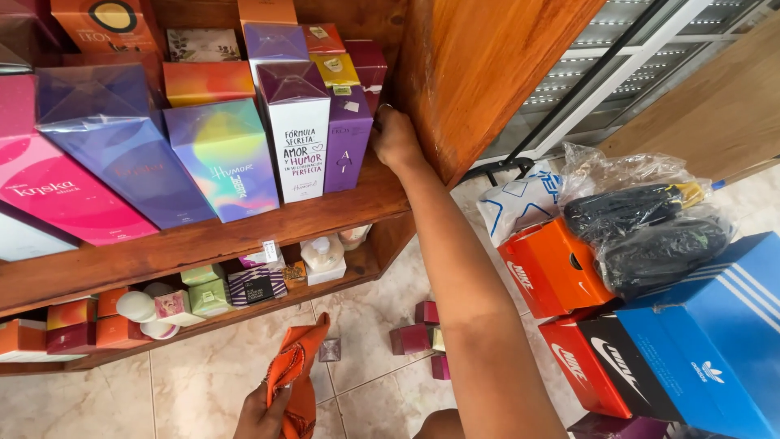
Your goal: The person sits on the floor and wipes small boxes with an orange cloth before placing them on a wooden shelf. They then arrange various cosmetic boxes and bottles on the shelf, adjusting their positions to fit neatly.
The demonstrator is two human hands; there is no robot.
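Observation:
My right hand [396,138] reaches up onto a wooden shelf [244,232], in the gap between a tall purple box [348,148] and the shelf's right side panel [475,73]. Its fingers touch or curl behind the purple box; whether they grip it is hidden. To the left of that box stands a white and purple box [297,138], then an iridescent box [223,158]. My left hand [264,416] is low at the bottom edge, closed around an orange cloth [296,374] that hangs upward from it.
More colourful boxes fill the shelf's left side. A lower shelf [244,305] holds small boxes and jars. Small dark red boxes [418,333] lie on the tiled floor. Orange, black and blue shoe boxes [634,325] with bagged black shoes [650,236] stack at right.

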